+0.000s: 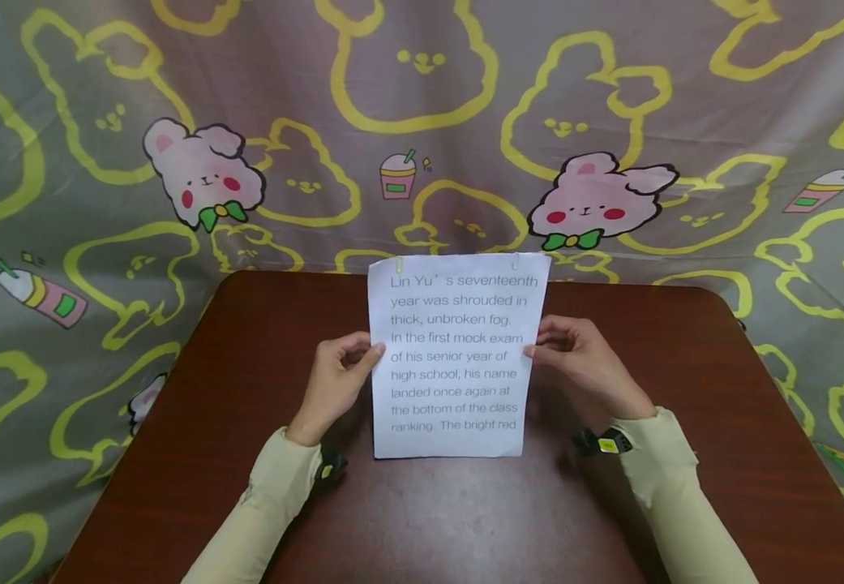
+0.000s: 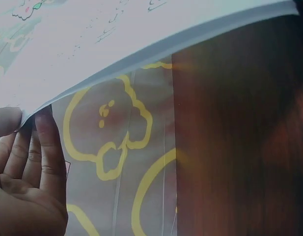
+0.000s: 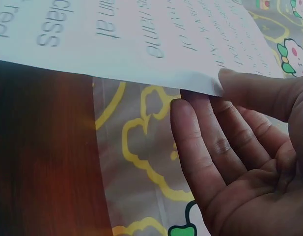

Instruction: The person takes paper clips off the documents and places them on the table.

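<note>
A stack of printed paper sheets (image 1: pixel 454 357) stands nearly upright above the table, its large text facing the head camera. Two paper clips sit at its top edge, a yellow one (image 1: pixel 399 265) on the left and a pale one (image 1: pixel 515 264) on the right. My left hand (image 1: pixel 337 377) pinches the left edge, thumb in front and fingers behind. On the opposite edge, my right hand (image 1: pixel 585 361) pinches the paper the same way. In the left wrist view the stack's edge (image 2: pixel 190 39) shows some thickness. The right wrist view shows the thumb (image 3: pixel 254 91) pressing on the printed face.
A dark brown wooden table (image 1: pixel 246 405) lies under the hands. Behind it hangs a grey curtain (image 1: pixel 465 97) with yellow outlines and cartoon rabbits. Black devices with yellow labels, such as the right one (image 1: pixel 611 442), are worn at both wrists.
</note>
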Demonstrator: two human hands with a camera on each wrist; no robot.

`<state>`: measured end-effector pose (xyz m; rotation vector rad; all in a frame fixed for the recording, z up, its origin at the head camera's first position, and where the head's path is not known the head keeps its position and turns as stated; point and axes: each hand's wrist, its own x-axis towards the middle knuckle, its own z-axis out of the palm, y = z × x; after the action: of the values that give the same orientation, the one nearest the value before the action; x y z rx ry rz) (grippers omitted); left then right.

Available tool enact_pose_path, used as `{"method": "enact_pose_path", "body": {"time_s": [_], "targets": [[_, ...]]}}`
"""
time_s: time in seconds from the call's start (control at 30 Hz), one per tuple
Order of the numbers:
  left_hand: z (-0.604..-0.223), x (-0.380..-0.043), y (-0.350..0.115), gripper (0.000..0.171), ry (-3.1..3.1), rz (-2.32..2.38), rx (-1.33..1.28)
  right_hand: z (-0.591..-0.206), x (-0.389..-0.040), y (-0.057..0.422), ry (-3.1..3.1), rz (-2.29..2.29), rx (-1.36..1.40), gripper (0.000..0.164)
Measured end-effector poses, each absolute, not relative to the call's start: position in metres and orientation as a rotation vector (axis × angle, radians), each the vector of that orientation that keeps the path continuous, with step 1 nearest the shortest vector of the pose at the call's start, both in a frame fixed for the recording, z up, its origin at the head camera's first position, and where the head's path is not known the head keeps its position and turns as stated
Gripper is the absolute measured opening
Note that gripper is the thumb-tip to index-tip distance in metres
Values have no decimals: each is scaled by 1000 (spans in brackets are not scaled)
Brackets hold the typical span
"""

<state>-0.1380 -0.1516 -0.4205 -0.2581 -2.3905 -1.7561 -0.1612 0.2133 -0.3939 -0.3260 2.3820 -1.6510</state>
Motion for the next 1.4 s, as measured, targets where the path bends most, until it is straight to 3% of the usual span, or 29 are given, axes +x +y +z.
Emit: {"method": "enact_pose_path", "body": {"time_s": [1.03, 1.4], "targets": [[-424, -137, -149, 17, -2416, -1828, -281, -352, -180, 187, 2439, -2122, -303, 46], [-425, -136, -148, 16, -2421, -1825, -285, -351, -184, 180, 2423, -2164, -311, 33]]}}
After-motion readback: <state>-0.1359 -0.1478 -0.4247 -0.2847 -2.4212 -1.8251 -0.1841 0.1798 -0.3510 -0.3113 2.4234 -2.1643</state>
